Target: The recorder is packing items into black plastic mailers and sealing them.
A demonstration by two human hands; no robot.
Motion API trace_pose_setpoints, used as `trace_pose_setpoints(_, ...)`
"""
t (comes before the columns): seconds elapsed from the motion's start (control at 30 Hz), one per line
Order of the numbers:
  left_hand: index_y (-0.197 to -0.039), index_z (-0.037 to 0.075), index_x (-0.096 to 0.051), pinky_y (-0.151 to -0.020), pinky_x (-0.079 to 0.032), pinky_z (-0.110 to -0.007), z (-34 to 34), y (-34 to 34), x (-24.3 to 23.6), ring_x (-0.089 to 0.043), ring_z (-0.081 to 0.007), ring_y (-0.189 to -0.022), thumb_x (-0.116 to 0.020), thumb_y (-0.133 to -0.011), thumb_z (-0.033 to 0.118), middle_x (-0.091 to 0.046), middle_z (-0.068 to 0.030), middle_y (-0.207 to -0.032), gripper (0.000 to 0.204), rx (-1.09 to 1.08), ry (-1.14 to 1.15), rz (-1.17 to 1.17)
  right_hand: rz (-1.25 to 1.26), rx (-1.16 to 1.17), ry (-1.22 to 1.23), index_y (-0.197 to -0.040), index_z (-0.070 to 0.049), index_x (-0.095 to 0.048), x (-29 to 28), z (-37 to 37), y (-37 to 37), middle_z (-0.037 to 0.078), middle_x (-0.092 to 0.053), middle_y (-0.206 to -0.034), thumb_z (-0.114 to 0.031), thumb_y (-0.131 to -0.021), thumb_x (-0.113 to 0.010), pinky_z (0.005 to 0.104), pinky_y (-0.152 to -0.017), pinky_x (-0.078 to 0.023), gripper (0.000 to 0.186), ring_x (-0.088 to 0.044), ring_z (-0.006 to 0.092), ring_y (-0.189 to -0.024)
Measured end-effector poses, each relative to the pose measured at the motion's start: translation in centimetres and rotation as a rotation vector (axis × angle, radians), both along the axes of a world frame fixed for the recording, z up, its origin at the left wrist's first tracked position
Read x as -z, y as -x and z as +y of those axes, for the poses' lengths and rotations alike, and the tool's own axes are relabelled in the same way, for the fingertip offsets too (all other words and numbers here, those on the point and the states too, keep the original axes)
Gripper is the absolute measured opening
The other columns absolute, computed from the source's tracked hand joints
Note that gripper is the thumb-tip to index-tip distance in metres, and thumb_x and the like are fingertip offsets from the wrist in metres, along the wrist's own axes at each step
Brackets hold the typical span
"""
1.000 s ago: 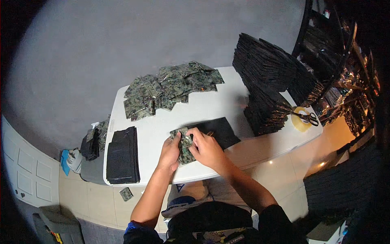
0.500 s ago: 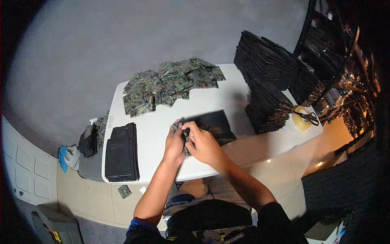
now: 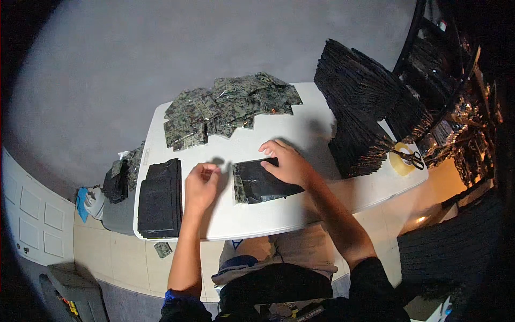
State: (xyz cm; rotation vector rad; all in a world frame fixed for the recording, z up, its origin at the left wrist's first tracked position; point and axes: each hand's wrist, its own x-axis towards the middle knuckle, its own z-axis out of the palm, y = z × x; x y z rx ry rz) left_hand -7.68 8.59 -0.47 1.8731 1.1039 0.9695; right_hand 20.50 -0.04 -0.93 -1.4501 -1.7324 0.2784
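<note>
On the white table lies a flat black piece with a shiny surface and a camouflage strip along its left edge. My right hand is over its upper right part, fingers spread and holding nothing. Left of the piece and apart from it, my left hand is raised above the table with its fingers curled toward the thumb. Whether something small is pinched there cannot be made out. Beyond both hands, several camouflage packets in clear wrap are heaped at the far edge.
A stack of black flat pieces sits at the table's left. Tall black stacks fill its right, beside a tape roll with scissors on it. A camouflage packet lies on the floor; a grey bin stands lower left.
Both hands have come apart from the camouflage edge they were gripping, the left moving left, the right moving right and up. The black piece now lies flat on the table.
</note>
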Motion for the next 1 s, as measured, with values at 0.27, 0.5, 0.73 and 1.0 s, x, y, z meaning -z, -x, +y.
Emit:
trace_pose_setpoints(0.27,-0.103,-0.001,-0.081,-0.074,-0.056,-0.033,-2.4,1.5,-0.4,-0.070,-0.0166,-0.080,-0.080,-0.094,0.008,-0.077,-0.0123,-0.096,0.014,0.120,0.124,0.058,-0.354,0.256,0.278,-0.125,-0.004,-0.067,-0.4,-2.7,2.2,0.020,-0.069,-0.120,-0.030,-0.096,-0.081,0.0449,-0.092,-0.057,0.041,-0.071,0.0339,-0.110)
trace_pose_setpoints(0.5,-0.109,0.006,-0.082,-0.090,-0.054,-0.040,-0.3,1.4,-0.8,-0.066,-0.0302,-0.102,-0.087,-0.089,0.015,-0.068,-0.0159,-0.109,0.022,0.240,-0.108,0.189,-0.052,0.107,0.255,-0.132,-0.008,-0.067,0.6,-3.5,0.5,0.016,-0.072,-0.103,-0.029,-0.100,-0.079,0.0410,-0.083,-0.057,0.041,-0.072,0.0257,-0.092)
trace_pose_setpoints(0.73,-0.109,0.011,-0.084,-0.105,-0.050,-0.047,1.3,1.7,0.1,-0.059,-0.0392,-0.125,-0.091,-0.084,0.021,-0.066,-0.0175,-0.121,0.028,0.400,0.003,0.295,0.002,-0.355,0.364,-0.133,-0.012,-0.071,1.0,3.3,-0.9,0.009,-0.072,-0.109,-0.019,-0.103,-0.074,0.0397,-0.096,-0.055,0.031,-0.066,0.0204,-0.102)
trace_pose_setpoints(1.0,-0.100,0.009,-0.084,-0.108,-0.050,-0.043,1.4,1.6,-0.6,-0.060,-0.0335,-0.123,-0.095,-0.082,0.018,-0.062,-0.0137,-0.123,0.023,0.433,0.026,0.387,-0.025,-0.436,0.589,-0.116,-0.004,-0.072,1.0,5.0,-1.4,0.005,-0.073,-0.098,-0.016,-0.101,-0.078,0.0348,-0.087,-0.054,0.020,-0.067,0.0151,-0.093)
